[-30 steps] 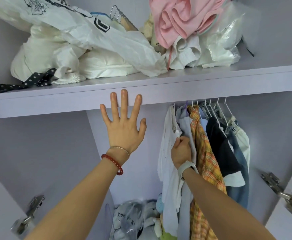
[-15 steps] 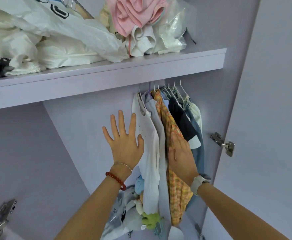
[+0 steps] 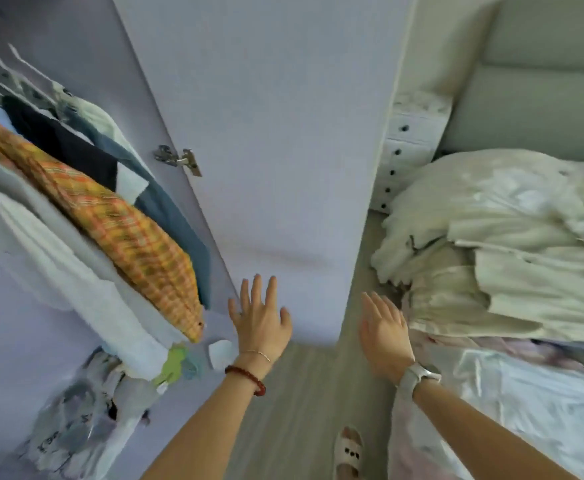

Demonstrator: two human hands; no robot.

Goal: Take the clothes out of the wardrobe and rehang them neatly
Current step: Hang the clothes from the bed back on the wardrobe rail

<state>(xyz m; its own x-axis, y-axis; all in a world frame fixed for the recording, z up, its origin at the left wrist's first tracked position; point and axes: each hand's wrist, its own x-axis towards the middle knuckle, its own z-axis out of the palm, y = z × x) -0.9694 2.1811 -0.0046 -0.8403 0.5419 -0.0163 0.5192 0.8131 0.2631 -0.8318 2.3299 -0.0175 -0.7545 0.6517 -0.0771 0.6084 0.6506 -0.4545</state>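
Clothes hang in the open wardrobe at the left: an orange plaid shirt (image 3: 124,233), a white garment (image 3: 58,268), a dark top (image 3: 58,140) and a blue denim piece (image 3: 176,220). My left hand (image 3: 261,323) is held out with straight spread fingers in front of the open wardrobe door (image 3: 266,133), holding nothing. My right hand (image 3: 384,332), with a watch at the wrist, is also flat and empty, near the edge of the bed. Neither hand touches the clothes.
A heap of pale bedding (image 3: 491,244) lies on the bed at the right, over a light sheet (image 3: 526,410). A white drawer unit (image 3: 405,150) stands behind the door. A pile of things (image 3: 82,427) lies on the wardrobe floor. A slipper (image 3: 347,452) is on the grey floor.
The view has swung right, from the wardrobe shelf towards the bed. My right hand has let go of the hanging clothes and both hands have come away, open.
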